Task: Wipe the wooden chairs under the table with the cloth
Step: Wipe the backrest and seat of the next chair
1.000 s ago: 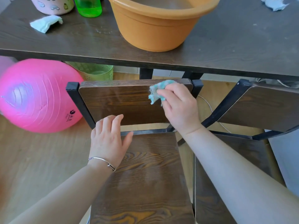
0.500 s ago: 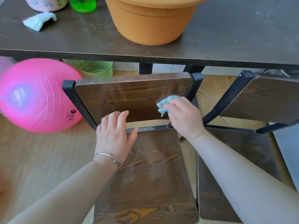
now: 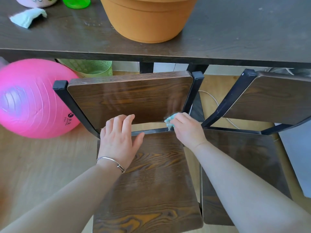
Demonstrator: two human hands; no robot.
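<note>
Two dark wood-grain chairs with black metal frames stand side by side, backrests tucked under the desk (image 3: 235, 39) edge: the near chair (image 3: 148, 182), the right chair (image 3: 269, 101), and a bunched light-blue cloth (image 3: 170, 121) pressed at the near backrest's lower right corner.

A dark wood-grain counter (image 3: 235, 31) ran across the room in front of me, over a pale wood-look floor (image 3: 33, 165) lit by soft daylight. A pink exercise ball (image 3: 33, 98) and a green bin (image 3: 90, 68) sat beneath it; an orange basin (image 3: 148, 19) stood on top.
</note>
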